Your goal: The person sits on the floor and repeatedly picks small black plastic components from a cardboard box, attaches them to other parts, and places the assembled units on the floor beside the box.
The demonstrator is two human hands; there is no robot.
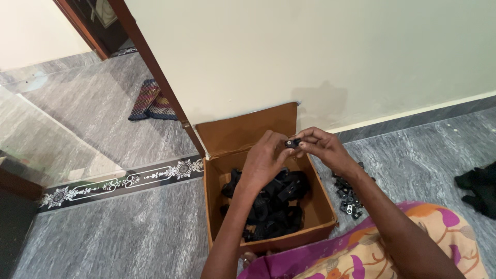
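Note:
Both my hands meet above an open cardboard box [217, 206] on the floor. My left hand [264, 157] and my right hand [324, 146] pinch one small black plastic part [292, 142] between their fingertips. Below them, the box holds a heap of black plastic parts [274, 204]. The box flap [248, 129] stands up against the wall behind.
A small pile of black parts [349, 199] lies on the grey marble floor right of the box. A dark cloth [478, 188] sits at the far right. A folded mat [152, 101] lies past a wooden door frame [155, 72]. My patterned pink and orange garment [361, 253] fills the bottom.

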